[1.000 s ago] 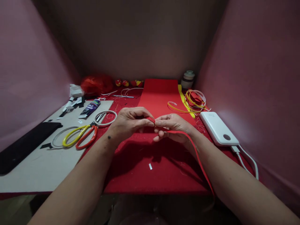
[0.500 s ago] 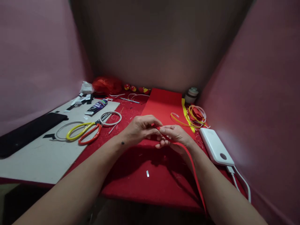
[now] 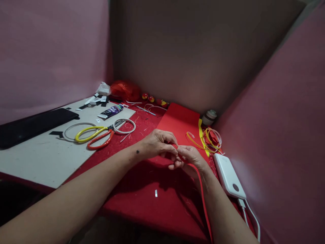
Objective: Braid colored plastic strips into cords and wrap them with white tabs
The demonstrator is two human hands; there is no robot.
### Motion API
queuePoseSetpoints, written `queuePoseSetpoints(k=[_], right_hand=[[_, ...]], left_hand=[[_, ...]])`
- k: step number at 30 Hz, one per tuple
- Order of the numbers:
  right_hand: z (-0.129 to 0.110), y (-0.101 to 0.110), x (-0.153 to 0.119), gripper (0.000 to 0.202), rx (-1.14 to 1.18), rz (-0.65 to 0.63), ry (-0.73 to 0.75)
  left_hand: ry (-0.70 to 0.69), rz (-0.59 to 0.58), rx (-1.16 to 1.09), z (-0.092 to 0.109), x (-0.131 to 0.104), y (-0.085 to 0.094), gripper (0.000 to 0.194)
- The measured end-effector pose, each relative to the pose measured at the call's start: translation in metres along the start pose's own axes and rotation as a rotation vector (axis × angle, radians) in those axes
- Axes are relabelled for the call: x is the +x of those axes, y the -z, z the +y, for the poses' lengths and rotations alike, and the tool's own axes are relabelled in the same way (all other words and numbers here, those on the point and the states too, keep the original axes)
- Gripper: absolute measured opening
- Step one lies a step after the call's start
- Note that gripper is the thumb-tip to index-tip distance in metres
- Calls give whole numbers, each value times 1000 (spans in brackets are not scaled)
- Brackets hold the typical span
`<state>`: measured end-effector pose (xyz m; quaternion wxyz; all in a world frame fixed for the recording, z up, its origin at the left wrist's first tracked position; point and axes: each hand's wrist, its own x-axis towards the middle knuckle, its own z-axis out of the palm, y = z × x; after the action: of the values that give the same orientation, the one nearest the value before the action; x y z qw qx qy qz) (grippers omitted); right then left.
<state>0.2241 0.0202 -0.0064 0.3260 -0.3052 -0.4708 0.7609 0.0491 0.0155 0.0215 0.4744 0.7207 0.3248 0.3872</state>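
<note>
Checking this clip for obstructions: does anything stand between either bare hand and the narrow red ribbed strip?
Nothing visible does: the left hand and the right hand both hold the narrow red ribbed strip directly.

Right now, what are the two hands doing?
Left hand: closed, pinching the red strip.
Right hand: closed, pinching the same strip.
</note>
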Motion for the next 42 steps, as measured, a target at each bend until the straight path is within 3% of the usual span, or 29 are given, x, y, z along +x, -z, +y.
queuePoseSetpoints(k=[6,13,23,31,38,42], right_hand=[[4,0,3,29,2,36,60],[4,2,4,28,-60,136,6],[1,3,0,26,13,12,40],[-3,-1,-2,18,10,61,51],[-1,3,0,22,48,-42,80],[1,4,1,20,66,-23,87]], left_hand=[[64,6,-130,-8,4,-3,9],[-288,-9,531,-24,4,1,10],[5,9,17,-3,1,2,10],[17,61,-64,-2,1,2,12],[74,80,-177,-1,2,-4,12],[93,70,-169,-2,2,-4,14]])
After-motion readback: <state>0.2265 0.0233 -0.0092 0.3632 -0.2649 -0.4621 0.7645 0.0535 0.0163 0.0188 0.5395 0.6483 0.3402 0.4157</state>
